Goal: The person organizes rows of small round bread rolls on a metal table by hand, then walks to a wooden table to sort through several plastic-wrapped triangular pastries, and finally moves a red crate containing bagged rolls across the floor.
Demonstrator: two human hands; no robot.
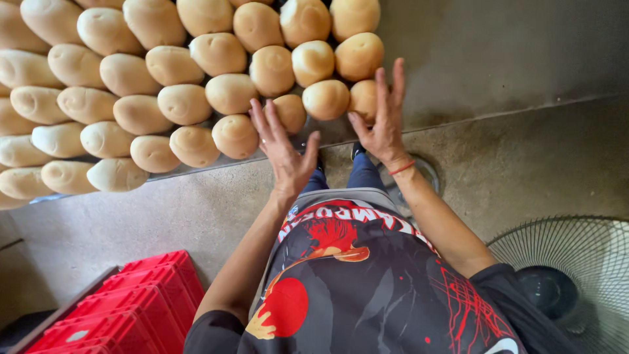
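Bread rolls (183, 103), pale golden and oval, lie packed in close rows on a flat tray (327, 134) that fills the upper left and upper middle of the frame, its near edge running slantwise from the left side up toward the centre. The left hand (283, 151) is spread open just below the centre of the frame, fingers fanned upward, its fingertips reaching the small roll (290, 111) at the tray's near edge; it holds nothing. The right hand (382, 118) is also open wide, fingers splayed and pointing up, lying against the end roll (362, 98) at the right-hand corner of the rows; whether it presses that roll or only brushes it cannot be told. A thin red band (401, 168) circles the right wrist. Between the two hands sits another roll (325, 99), untouched. Below, the person's black shirt with a red print (354, 275) fills the lower middle. Red plastic crates (131, 305) stand stacked in the lower left, and a wire-guarded fan (576, 275) shows in the lower right, on a bare concrete floor (524, 164).
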